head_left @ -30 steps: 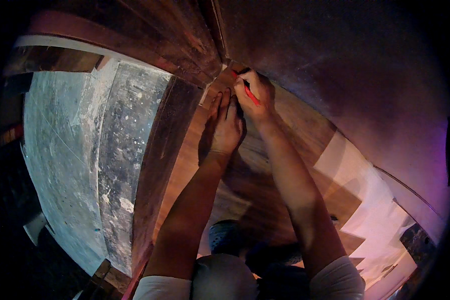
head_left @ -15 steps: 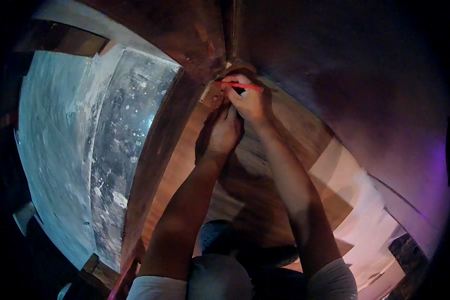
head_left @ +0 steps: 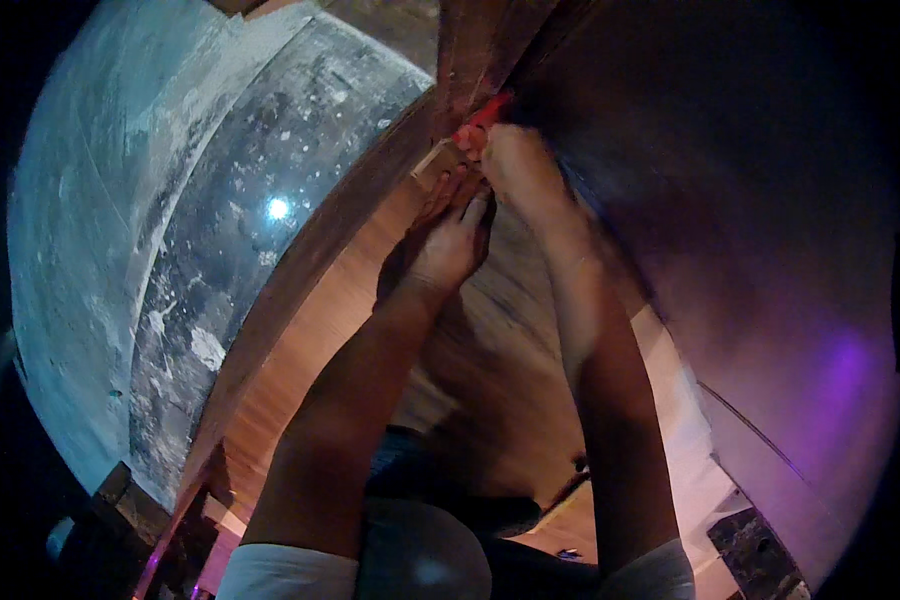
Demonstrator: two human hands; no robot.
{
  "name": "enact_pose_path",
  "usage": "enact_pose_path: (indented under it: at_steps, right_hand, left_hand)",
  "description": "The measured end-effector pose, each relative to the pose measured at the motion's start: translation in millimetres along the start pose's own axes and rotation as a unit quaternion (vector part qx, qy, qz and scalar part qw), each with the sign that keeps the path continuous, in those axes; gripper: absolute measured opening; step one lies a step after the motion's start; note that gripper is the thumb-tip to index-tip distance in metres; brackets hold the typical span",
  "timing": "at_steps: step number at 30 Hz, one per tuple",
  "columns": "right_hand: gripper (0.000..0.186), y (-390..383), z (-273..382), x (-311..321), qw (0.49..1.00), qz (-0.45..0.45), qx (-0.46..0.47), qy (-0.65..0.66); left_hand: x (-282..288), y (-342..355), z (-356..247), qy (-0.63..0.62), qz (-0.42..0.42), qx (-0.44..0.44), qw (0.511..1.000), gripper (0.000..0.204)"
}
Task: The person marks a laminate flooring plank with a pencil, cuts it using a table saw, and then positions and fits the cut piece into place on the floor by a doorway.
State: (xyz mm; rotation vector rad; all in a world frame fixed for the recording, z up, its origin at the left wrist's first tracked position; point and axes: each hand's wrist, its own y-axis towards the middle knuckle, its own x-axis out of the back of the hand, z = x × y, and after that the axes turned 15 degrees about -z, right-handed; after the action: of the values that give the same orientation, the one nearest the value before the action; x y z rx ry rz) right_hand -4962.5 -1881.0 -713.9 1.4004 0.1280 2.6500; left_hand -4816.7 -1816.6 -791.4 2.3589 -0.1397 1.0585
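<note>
My right hand [head_left: 518, 165] is closed around a slim red pencil [head_left: 492, 107] at the far corner of a wooden floor surface [head_left: 315, 300]. The pencil looks smeared, and its tip is hidden. Just nearer and to the left, my left hand [head_left: 450, 245] lies flat with its fingers stretched toward the corner. Its fingertips rest on or beside a small pale-edged piece of wood [head_left: 431, 162]; shadow hides the exact contact. Both forearms reach in from the lower edge.
A brown wooden edge [head_left: 270, 320] curves along the left, beyond it a grey, paint-spattered panel [head_left: 240, 200] with a bright light spot. A dark wall [head_left: 730, 230] rises on the right with a purple glow. Dark blocks [head_left: 755, 545] stand at lower right.
My right hand has turned and moved slightly up and right, and the pencil went from lying crosswise to slanting upward. My left hand stays near the corner. The whole view has shifted.
</note>
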Motion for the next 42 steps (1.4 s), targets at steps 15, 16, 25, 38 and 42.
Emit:
enact_pose_path:
  at_steps: [15,16,25,38,42]
  right_hand:
    - [0.026,-5.7,-7.6,-29.0,0.997,-0.045,-0.049,-0.035]
    - [0.025,-9.3,-7.5,-30.3,0.995,-0.075,-0.056,0.017]
    - [0.020,-22.5,-35.6,-63.6,0.965,-0.195,-0.009,0.175]
    - [0.021,-22.8,-32.1,-60.1,0.974,-0.196,0.014,0.113]
    - [0.019,-23.5,-28.0,-55.5,0.977,-0.168,-0.039,0.122]
  left_hand:
    - [3.1,1.2,3.0,-0.001,0.025,0.005,1.000,0.033]
    - [2.2,0.8,3.3,-0.006,0.017,0.003,1.000,0.033]
    - [0.4,-1.4,2.2,0.025,0.020,-0.004,0.999,0.040]
    - [-6.0,-8.3,5.8,0.049,0.063,0.023,0.997,0.049]
    - [-6.3,-6.5,9.6,0.050,0.062,-0.014,0.997,0.049]
